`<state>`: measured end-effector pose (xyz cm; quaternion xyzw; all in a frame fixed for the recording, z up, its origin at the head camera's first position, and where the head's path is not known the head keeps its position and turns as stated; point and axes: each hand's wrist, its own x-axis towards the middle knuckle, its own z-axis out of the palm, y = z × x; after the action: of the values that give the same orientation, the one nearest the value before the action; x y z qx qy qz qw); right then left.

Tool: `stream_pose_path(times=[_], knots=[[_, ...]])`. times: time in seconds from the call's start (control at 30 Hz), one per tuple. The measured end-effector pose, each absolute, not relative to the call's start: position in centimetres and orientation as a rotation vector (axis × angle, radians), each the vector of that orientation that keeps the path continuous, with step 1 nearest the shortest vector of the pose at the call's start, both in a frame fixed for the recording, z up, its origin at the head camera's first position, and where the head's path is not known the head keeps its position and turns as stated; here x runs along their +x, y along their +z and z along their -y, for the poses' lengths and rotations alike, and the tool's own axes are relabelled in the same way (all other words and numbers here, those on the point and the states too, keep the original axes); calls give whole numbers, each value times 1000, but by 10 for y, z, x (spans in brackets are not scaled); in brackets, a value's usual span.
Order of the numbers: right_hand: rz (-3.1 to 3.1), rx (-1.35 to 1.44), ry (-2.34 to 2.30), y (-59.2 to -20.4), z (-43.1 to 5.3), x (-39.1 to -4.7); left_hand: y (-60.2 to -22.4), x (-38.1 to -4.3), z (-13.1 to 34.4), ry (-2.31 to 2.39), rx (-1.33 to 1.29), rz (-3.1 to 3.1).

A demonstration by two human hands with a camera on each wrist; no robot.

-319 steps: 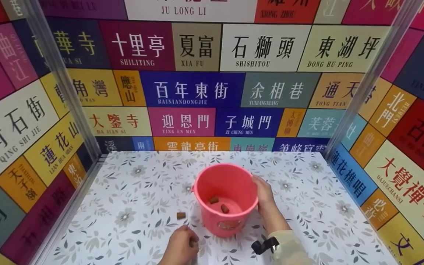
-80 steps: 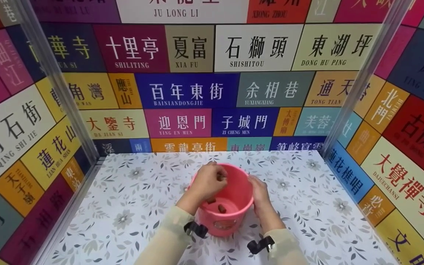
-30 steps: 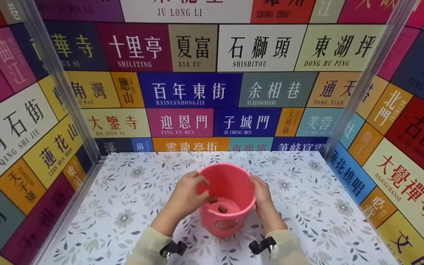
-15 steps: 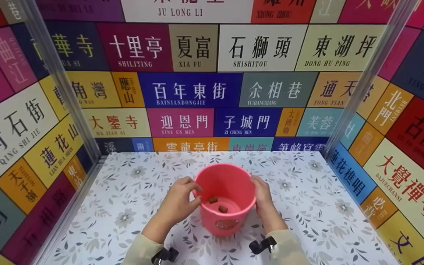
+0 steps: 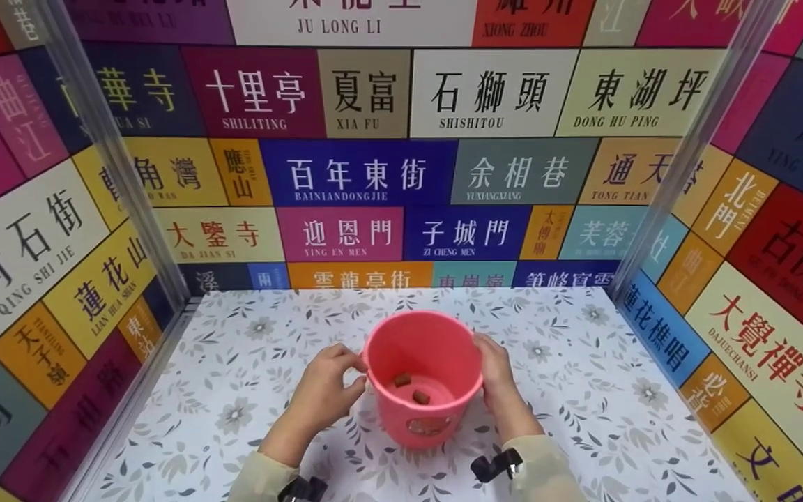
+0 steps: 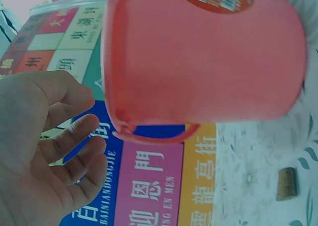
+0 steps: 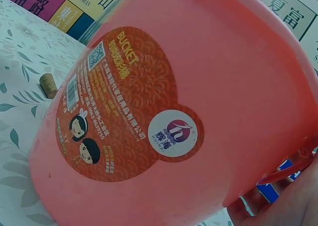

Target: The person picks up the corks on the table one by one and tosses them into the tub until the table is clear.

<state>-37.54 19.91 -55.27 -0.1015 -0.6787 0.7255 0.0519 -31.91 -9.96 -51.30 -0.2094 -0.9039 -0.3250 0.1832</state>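
A pink plastic bucket [image 5: 426, 418] stands on the table, its mouth tipped toward the head camera. Inside on its bottom lie two brown corks, the left cork [image 5: 401, 380] and the right cork [image 5: 422, 397]. My right hand [image 5: 500, 376] holds the bucket's right side by the rim; in the right wrist view only part of that hand [image 7: 283, 206] shows. Just left of the rim is my left hand [image 5: 323, 390], fingers loosely bent; the left wrist view shows nothing in them. Another cork [image 6: 286, 184] lies on the table, hidden in the head view.
The table [image 5: 234, 362] has a white cover with grey leaves and flowers. Colourful sign-printed panels [image 5: 360, 171] wall it in at the back and both sides. A small loop [image 6: 164, 136] sticks out from the bucket's rim. Black straps [image 5: 495, 466] sit on both wrists.
My left hand was low in front of the bucket, later over its mouth, and has since drawn out to the left. The right hand keeps its hold; the bucket has barely moved.
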Motion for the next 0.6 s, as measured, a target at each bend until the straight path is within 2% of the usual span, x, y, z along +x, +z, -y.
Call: stream_pose_path(times=[0.6], knots=[[2109,-311,2233,-551,-201,-374,-542,-324,112,-904,-518,2615]])
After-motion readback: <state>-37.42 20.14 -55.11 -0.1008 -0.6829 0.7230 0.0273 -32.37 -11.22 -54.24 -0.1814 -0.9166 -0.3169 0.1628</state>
